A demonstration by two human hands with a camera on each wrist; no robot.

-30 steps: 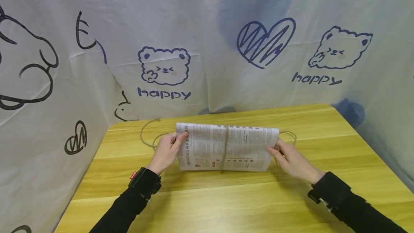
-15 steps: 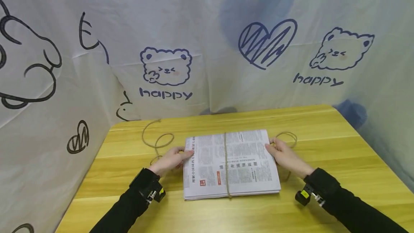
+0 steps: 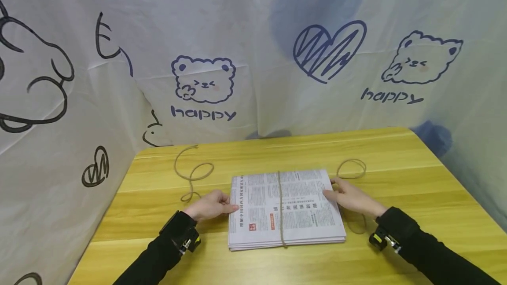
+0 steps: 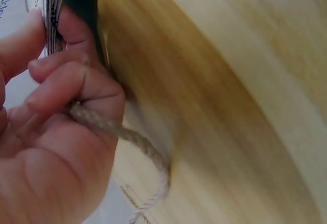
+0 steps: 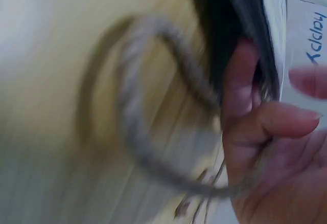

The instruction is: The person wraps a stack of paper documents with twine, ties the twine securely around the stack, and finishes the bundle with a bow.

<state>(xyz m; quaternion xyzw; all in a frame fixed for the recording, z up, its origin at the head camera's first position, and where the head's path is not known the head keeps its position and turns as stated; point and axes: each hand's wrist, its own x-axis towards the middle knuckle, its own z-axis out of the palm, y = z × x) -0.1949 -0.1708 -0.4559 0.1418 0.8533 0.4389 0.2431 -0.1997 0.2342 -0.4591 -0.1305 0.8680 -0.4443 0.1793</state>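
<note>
A folded stack of newspapers lies low over the table, with a strand of twine running down its middle. My left hand pinches the stack's left edge, thumb on top and fingers beneath. In the left wrist view, the curled fingers also hold a length of twine against the palm. On the opposite edge, my right hand holds the stack with its thumb over the top sheet. The right wrist view has a loop of twine passing into the curled right fingers. The stack's underside is hidden.
Loose twine curls over the wooden table beyond the left hand, and another loop lies behind the right hand. A white printed cloth hangs along the back and both sides of the table.
The newspaper stack was tilted up and farther back; both hands have lowered it flat and drawn it nearer the person. More of the left twine curl now shows.
</note>
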